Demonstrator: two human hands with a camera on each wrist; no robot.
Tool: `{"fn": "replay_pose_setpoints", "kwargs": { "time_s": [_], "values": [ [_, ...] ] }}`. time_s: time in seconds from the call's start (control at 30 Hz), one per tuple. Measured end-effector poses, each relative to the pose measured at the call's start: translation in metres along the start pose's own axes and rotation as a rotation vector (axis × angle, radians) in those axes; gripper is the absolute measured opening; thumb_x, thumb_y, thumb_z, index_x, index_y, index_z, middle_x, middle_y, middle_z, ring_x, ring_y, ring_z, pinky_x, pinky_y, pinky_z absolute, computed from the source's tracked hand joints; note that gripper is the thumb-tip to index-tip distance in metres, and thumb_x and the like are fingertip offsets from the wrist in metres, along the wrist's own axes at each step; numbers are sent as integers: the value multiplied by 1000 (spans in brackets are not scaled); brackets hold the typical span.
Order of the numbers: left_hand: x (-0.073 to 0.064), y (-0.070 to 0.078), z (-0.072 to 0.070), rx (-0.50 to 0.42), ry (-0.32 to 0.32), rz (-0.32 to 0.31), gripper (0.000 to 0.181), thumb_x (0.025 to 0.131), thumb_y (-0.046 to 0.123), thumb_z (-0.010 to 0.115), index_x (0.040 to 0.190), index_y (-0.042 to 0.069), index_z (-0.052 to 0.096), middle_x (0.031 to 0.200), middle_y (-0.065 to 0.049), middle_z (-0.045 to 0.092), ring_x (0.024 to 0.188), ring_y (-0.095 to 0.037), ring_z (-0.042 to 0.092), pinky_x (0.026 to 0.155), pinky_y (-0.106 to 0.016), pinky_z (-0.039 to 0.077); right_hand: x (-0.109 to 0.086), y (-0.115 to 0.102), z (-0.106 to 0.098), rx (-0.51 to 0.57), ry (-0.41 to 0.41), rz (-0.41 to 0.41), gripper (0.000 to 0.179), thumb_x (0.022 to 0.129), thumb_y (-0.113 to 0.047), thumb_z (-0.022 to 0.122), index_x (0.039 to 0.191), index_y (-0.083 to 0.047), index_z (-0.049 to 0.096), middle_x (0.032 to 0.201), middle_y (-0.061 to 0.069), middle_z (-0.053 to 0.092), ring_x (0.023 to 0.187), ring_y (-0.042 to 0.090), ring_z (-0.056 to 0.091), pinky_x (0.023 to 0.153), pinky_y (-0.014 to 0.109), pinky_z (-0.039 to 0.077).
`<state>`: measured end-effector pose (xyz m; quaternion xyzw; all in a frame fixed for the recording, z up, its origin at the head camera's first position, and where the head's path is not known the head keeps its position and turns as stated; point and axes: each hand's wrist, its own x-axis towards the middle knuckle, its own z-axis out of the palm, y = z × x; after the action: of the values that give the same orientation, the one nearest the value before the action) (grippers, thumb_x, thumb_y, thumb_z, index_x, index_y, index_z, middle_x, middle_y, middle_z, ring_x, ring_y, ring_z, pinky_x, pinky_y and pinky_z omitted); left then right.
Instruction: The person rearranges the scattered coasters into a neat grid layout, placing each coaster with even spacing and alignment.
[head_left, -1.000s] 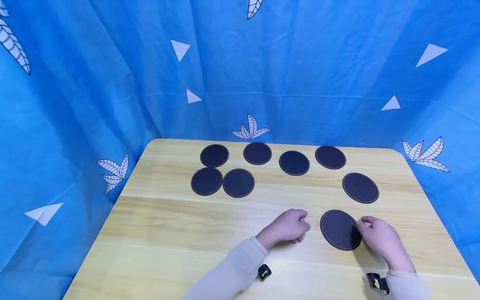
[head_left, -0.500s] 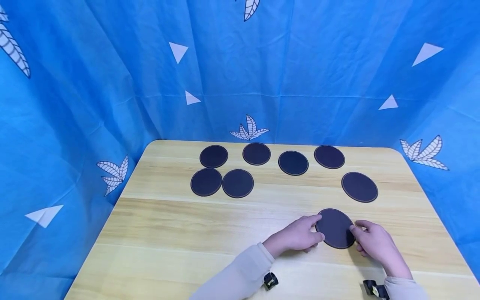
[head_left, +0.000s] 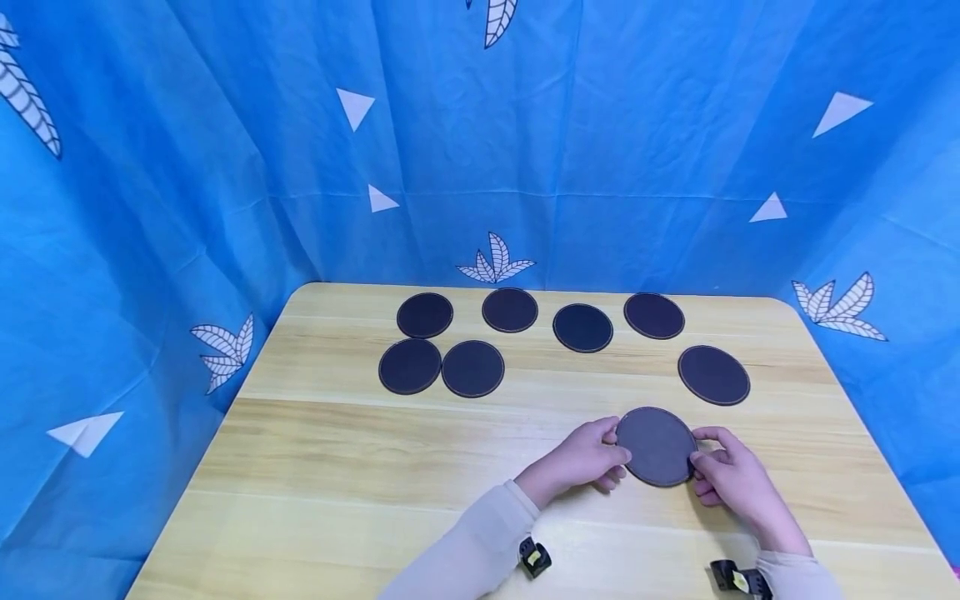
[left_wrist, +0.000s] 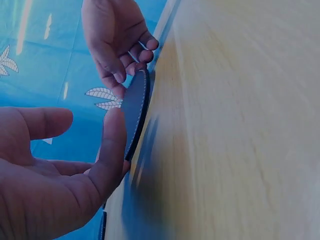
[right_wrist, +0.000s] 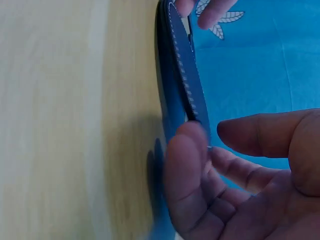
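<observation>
We've got the left hand (head_left: 581, 460) pinching the dark disc (head_left: 656, 447) at about 9 o'clock on its rim, and the right hand (head_left: 735, 475) pinching it around 3. In the wrist views we'd call it tipped and just off the table (head_left: 315, 475). Further out we see one disc (head_left: 714, 375) near 1 o'clock, another at 12, one at 11, four around 10, then the blue curtain (head_left: 637, 142).

Eight dark discs (head_left: 657, 447), two hands (head_left: 582, 455), two sleeves (head_left: 472, 546) and one table (head_left: 300, 467) show.
</observation>
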<state>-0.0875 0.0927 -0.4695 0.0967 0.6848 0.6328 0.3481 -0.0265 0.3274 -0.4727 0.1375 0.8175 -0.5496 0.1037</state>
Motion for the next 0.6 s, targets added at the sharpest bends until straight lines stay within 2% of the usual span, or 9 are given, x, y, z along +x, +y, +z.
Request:
{"fn": "replay_pose_setpoints", "kwargs": {
  "time_s": [0.17,0.4,0.6],
  "values": [
    [5,-5,-6,-41,43,7,65,93,-3,63,152,-8,35,106,-8,57,70,-20,65,57,-34,60,4,-5,8,79,-24,-38,45,100,6,50,141,4,32,76,16,59,58,21,63,52,38,59],
    [9,-5,-20,-103,104,52,68,88,-12,61,150,-14,33,99,-6,49,68,-13,59,57,-25,58,13,-15,18,178,-81,-83,51,100,10,47,147,9,27,77,16,61,55,17,61,51,33,57],
    [12,-5,-32,-93,158,75,62,84,-15,61,145,-9,48,91,-1,43,64,-12,56,55,-24,56,20,-22,24,246,-142,-118,59,100,8,48,153,11,22,79,18,63,56,15,61,52,31,57]
  ]
}}
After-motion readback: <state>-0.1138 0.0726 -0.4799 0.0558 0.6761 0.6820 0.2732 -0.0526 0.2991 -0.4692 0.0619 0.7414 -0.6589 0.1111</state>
